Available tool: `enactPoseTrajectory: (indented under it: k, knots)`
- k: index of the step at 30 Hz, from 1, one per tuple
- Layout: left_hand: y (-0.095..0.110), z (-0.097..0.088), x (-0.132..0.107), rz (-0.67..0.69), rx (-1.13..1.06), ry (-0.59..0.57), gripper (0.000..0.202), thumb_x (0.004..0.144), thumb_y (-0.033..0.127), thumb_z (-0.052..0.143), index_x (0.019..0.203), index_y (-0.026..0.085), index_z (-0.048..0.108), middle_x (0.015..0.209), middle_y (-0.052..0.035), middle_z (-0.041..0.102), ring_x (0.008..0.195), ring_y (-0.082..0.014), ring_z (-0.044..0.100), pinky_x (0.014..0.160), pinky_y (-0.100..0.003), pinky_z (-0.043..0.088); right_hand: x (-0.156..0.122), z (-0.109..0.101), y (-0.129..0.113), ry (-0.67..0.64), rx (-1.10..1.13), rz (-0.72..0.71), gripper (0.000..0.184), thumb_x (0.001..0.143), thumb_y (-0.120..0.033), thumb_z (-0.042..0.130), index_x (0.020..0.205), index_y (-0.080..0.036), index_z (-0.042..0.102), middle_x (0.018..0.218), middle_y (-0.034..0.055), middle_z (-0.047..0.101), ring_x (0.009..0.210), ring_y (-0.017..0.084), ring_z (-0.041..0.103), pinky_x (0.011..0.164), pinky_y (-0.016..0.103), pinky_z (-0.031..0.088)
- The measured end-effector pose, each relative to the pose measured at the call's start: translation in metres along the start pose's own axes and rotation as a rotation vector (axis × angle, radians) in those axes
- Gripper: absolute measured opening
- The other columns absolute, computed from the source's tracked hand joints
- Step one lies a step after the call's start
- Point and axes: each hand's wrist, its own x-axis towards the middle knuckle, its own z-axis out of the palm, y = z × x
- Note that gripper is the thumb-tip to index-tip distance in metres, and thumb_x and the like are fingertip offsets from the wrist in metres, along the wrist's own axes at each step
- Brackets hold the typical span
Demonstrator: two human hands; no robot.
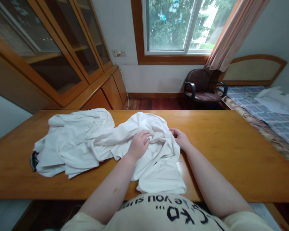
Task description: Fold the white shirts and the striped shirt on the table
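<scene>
Left hand [140, 144] lies open on the white cloth [121, 136], right hand [180, 138] curls at the cloth's edge, grip unclear, and uneven tugging could crease it!

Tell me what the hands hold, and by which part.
A firm hold cannot be told: the left hand lies on bunched white cloth, the right hand is at its right edge.

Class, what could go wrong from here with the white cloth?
The cloth lies bunched, so creases may set or folds tangle. Its near end lies by the near edge of the table and might slip over. The left hand rests on it, so moving that hand may drag the folds.
</scene>
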Motion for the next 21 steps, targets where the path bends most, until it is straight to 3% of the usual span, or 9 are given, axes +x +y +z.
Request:
enactPoseTrajectory:
  k: [3, 5, 6, 8, 11, 14, 17, 19, 21]
  knots:
    - [-0.002, -0.022, 0.001, -0.184, 0.277, 0.285, 0.036, 0.086, 0.03, 0.053, 0.121, 0.023, 0.059, 0.134, -0.0108, 0.053, 0.135, -0.03, 0.033, 0.111, -0.051, 0.023, 0.001, 0.0, 0.003, 0.06, 0.044, -0.019, 0.043, 0.071, -0.037, 0.066, 0.11, -0.019, 0.062, 0.082, 0.0013, 0.066, 0.068, 0.015, 0.058, 0.066, 0.028, 0.047]
    - [-0.013, -0.033, 0.0, -0.343, 0.427, 0.357, 0.053, 0.083, 0.04, 0.058, 0.13, 0.017, 0.05, 0.141, -0.0169, 0.044, 0.14, -0.0368, 0.02, 0.11, -0.057, 0.018, 0.002, -0.001, 0.003, 0.121, 0.069, -0.02, 0.041, 0.071, -0.035, 0.065, 0.108, -0.018, 0.063, 0.081, 0.0016, 0.066, 0.068, 0.015, 0.057, 0.066, 0.029, 0.047]
    - [-0.02, -0.035, -0.001, -0.408, 0.476, 0.335, 0.061, 0.081, 0.045, 0.06, 0.132, 0.013, 0.047, 0.138, -0.0207, 0.045, 0.138, -0.039, 0.022, 0.109, -0.058, 0.018, 0.003, -0.002, 0.003, 0.159, 0.073, -0.015, 0.04, 0.07, -0.035, 0.064, 0.106, -0.017, 0.064, 0.081, 0.0019, 0.065, 0.068, 0.015, 0.057, 0.066, 0.029, 0.046]
    - [-0.037, -0.037, -0.004, -0.49, 0.55, 0.204, 0.061, 0.08, 0.049, 0.061, 0.124, 0.008, 0.051, 0.12, -0.023, 0.058, 0.125, -0.039, 0.043, 0.108, -0.057, 0.021, 0.003, -0.004, 0.003, 0.262, 0.076, 0.009, 0.039, 0.069, -0.036, 0.064, 0.103, -0.017, 0.066, 0.081, 0.0026, 0.065, 0.066, 0.015, 0.056, 0.064, 0.029, 0.046]
    - [-0.055, -0.033, -0.007, -0.493, 0.655, 0.031, 0.035, 0.084, 0.043, 0.057, 0.098, 0.011, 0.063, 0.09, -0.0143, 0.067, 0.095, -0.0302, 0.06, 0.107, -0.051, 0.024, 0.002, -0.012, 0.003, 0.49, 0.091, 0.087, 0.035, 0.069, -0.04, 0.063, 0.095, -0.017, 0.069, 0.074, 0.0028, 0.064, 0.062, 0.016, 0.054, 0.06, 0.03, 0.044]
    - [-0.06, -0.03, -0.007, -0.456, 0.687, 0.036, 0.025, 0.087, 0.035, 0.053, 0.086, 0.013, 0.064, 0.082, -0.0117, 0.067, 0.086, -0.0262, 0.061, 0.101, -0.047, 0.03, 0.003, -0.02, 0.004, 0.674, 0.146, 0.182, 0.034, 0.067, -0.042, 0.064, 0.088, -0.016, 0.07, 0.064, 0.0018, 0.061, 0.056, 0.016, 0.052, 0.056, 0.029, 0.042]
    - [-0.059, -0.03, -0.005, -0.468, 0.636, 0.043, 0.023, 0.088, 0.033, 0.051, 0.082, 0.014, 0.063, 0.078, -0.0123, 0.066, 0.081, -0.0257, 0.061, 0.091, -0.044, 0.036, 0.003, -0.027, 0.003, 0.679, 0.195, 0.229, 0.035, 0.066, -0.04, 0.065, 0.089, -0.014, 0.07, 0.063, 0.0027, 0.061, 0.055, 0.017, 0.052, 0.054, 0.029, 0.042]
    - [-0.058, -0.031, -0.003, -0.476, 0.608, 0.055, 0.023, 0.087, 0.033, 0.05, 0.08, 0.015, 0.063, 0.078, -0.0124, 0.066, 0.08, -0.0265, 0.061, 0.084, -0.042, 0.038, 0.002, -0.03, 0.0, 0.679, 0.156, 0.197, 0.036, 0.069, -0.04, 0.062, 0.092, -0.014, 0.069, 0.069, 0.0053, 0.063, 0.06, 0.018, 0.055, 0.057, 0.031, 0.045]
    - [-0.057, -0.03, -0.002, -0.474, 0.581, 0.085, 0.023, 0.086, 0.035, 0.05, 0.078, 0.017, 0.061, 0.077, -0.0119, 0.066, 0.08, -0.0269, 0.06, 0.079, -0.041, 0.039, -0.003, -0.03, -0.005, 0.711, 0.063, 0.06, 0.036, 0.076, -0.041, 0.056, 0.096, -0.014, 0.068, 0.084, 0.0097, 0.066, 0.073, 0.021, 0.059, 0.067, 0.035, 0.048]
